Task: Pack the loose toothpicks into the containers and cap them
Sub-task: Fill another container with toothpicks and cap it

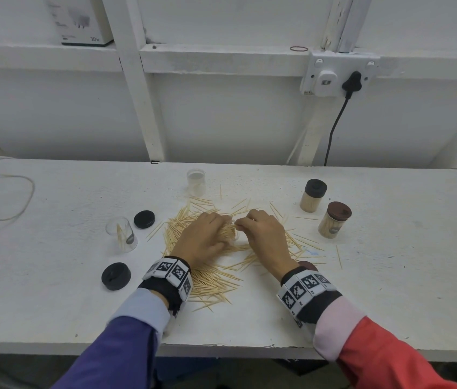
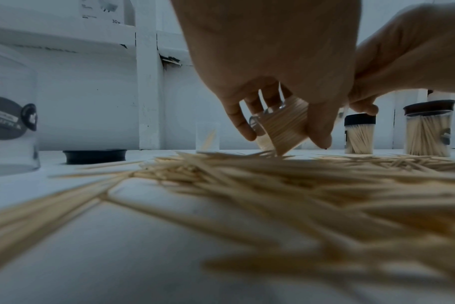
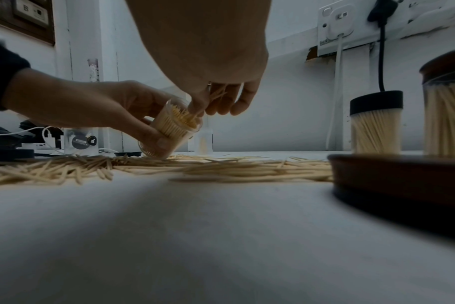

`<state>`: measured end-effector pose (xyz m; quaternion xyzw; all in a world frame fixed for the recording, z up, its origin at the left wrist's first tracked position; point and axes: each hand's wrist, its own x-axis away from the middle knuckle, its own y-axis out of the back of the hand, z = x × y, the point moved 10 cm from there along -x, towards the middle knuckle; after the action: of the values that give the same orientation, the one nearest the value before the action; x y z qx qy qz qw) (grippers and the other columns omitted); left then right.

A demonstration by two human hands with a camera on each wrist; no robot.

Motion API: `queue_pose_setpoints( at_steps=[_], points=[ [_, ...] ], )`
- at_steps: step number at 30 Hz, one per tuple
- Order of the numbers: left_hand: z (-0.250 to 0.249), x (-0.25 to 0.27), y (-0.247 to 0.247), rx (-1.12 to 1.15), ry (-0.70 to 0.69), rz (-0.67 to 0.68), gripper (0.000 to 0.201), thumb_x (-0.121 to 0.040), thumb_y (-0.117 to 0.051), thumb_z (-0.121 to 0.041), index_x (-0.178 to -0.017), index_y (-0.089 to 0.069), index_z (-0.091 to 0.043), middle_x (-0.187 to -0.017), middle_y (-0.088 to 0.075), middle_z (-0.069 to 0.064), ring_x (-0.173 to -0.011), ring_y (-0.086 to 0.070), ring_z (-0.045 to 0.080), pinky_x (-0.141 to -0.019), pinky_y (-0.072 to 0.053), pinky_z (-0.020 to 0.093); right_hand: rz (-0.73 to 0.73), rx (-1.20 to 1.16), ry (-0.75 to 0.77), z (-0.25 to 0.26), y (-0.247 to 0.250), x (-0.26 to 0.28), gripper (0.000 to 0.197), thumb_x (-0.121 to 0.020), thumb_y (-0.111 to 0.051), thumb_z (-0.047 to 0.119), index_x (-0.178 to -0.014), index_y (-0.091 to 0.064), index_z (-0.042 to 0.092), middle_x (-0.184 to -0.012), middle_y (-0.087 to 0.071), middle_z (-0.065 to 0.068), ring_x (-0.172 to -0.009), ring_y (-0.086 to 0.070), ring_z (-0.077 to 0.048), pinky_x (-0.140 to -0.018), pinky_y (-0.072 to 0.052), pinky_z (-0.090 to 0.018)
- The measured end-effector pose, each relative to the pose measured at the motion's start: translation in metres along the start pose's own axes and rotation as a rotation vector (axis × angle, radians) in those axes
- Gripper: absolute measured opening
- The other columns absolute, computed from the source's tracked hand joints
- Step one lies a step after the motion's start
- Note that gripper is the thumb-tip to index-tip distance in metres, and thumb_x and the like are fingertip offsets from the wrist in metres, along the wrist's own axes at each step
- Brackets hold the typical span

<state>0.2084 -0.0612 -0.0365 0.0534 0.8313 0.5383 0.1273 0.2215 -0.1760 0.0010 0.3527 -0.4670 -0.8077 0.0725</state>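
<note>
Purple left sleeve point(image 1: 115, 349), red right sleeve point(image 1: 384, 357)

Pale toothpicks point(image 1: 216, 282), white table point(image 1: 390, 290), black cap point(image 1: 116, 276), brown cap point(image 1: 339, 210), checkered wristbands point(image 1: 169, 272)
</note>
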Motion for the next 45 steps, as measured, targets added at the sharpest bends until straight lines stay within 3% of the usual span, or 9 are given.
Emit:
queue_pose_setpoints(
  at_steps=[5, 9, 12, 17, 23, 28, 33, 38, 45],
  points=[
    [0.001, 0.0, -0.005, 0.096, 0.003, 0.024, 0.057, -0.086, -0.066, -0.035, -0.137, -0.045, -0.022, -0.126, -0.055, -0.005, -0.114, -0.047, 0.014, -0.09, -0.046, 0.038, 0.07, -0.15, -0.021, -0.003, -0.013, 0.001, 0.005, -0.087, -0.066, 0.01, -0.088, -0.068, 0.007, -0.08, -0.059, -0.004, -0.065, -0.057, -0.023, -0.053, -0.05, -0.041],
    [0.003, -0.001, -0.009, 0.122, 0.008, 0.046, 0.06, -0.084, -0.066, -0.038, -0.137, -0.043, -0.023, -0.124, -0.056, -0.004, -0.112, -0.048, 0.012, -0.089, -0.047, 0.04, 0.046, -0.319, -0.088, -0.011, -0.008, 0.001, 0.004, -0.086, -0.065, 0.007, -0.089, -0.063, 0.009, -0.08, -0.061, 0.004, -0.067, -0.051, -0.011, -0.063, -0.041, -0.026],
    [0.002, -0.001, -0.007, 0.161, 0.007, 0.027, 0.055, -0.084, -0.067, -0.04, -0.132, -0.046, -0.023, -0.118, -0.056, -0.006, -0.105, -0.05, 0.011, -0.087, -0.048, 0.038, 0.022, -0.306, -0.052, -0.008, -0.008, 0.001, 0.005, -0.087, -0.064, 0.008, -0.088, -0.067, 0.012, -0.082, -0.062, 0.003, -0.071, -0.052, -0.008, -0.063, -0.046, -0.03],
    [0.003, -0.001, 0.002, 0.237, 0.06, -0.054, 0.055, -0.085, -0.068, -0.041, -0.131, -0.046, -0.02, -0.114, -0.054, -0.009, -0.101, -0.052, 0.009, -0.085, -0.045, 0.028, 0.004, -0.382, -0.007, 0.0, -0.003, -0.002, 0.027, -0.091, -0.047, -0.001, -0.112, -0.063, 0.006, -0.109, -0.056, -0.003, -0.097, -0.055, -0.015, -0.082, -0.047, -0.026],
    [0.009, 0.002, 0.008, 0.285, 0.144, -0.102, 0.058, -0.088, -0.063, -0.046, -0.136, -0.042, -0.02, -0.117, -0.056, -0.008, -0.103, -0.055, 0.009, -0.088, -0.046, 0.027, -0.012, -0.445, -0.093, -0.005, 0.003, 0.001, 0.05, -0.099, -0.049, 0.019, -0.147, -0.035, 0.013, -0.15, -0.035, -0.001, -0.141, -0.028, -0.009, -0.115, -0.024, -0.022],
    [0.009, 0.005, 0.013, 0.316, 0.178, -0.121, 0.064, -0.089, -0.058, -0.053, -0.14, -0.038, -0.02, -0.12, -0.056, -0.008, -0.105, -0.054, 0.008, -0.088, -0.045, 0.025, 0.16, -0.436, -0.162, -0.006, -0.015, 0.005, 0.067, -0.101, -0.046, 0.04, -0.155, -0.014, 0.018, -0.161, -0.016, 0.005, -0.147, -0.012, -0.004, -0.118, -0.015, -0.023],
    [0.003, 0.007, 0.013, 0.333, 0.123, -0.097, 0.078, -0.08, -0.043, -0.072, -0.139, -0.038, -0.021, -0.121, -0.059, -0.006, -0.103, -0.059, 0.011, -0.088, -0.051, 0.034, 0.262, -0.413, -0.031, 0.007, -0.026, 0.01, 0.059, -0.101, -0.048, 0.038, -0.153, -0.026, 0.02, -0.157, -0.027, 0.01, -0.143, -0.018, 0.004, -0.119, -0.021, -0.025],
    [0.005, 0.006, 0.014, 0.304, 0.136, -0.118, 0.067, -0.09, -0.057, -0.053, -0.143, -0.035, -0.018, -0.132, -0.054, -0.003, -0.115, -0.054, 0.012, -0.092, -0.043, 0.025, 0.157, -0.42, -0.081, -0.001, -0.015, 0.006, 0.054, -0.102, -0.044, 0.035, -0.152, -0.027, 0.023, -0.157, -0.027, 0.01, -0.144, -0.02, 0.002, -0.117, -0.02, -0.021],
    [0.007, 0.005, 0.012, 0.282, 0.139, -0.113, 0.064, -0.092, -0.057, -0.048, -0.142, -0.035, -0.016, -0.132, -0.054, -0.002, -0.115, -0.054, 0.014, -0.09, -0.042, 0.024, 0.279, -0.442, -0.073, 0.004, -0.028, 0.008, 0.051, -0.104, -0.037, 0.039, -0.153, -0.024, 0.029, -0.159, -0.02, 0.014, -0.144, -0.013, 0.006, -0.116, -0.013, -0.017]
  ],
)
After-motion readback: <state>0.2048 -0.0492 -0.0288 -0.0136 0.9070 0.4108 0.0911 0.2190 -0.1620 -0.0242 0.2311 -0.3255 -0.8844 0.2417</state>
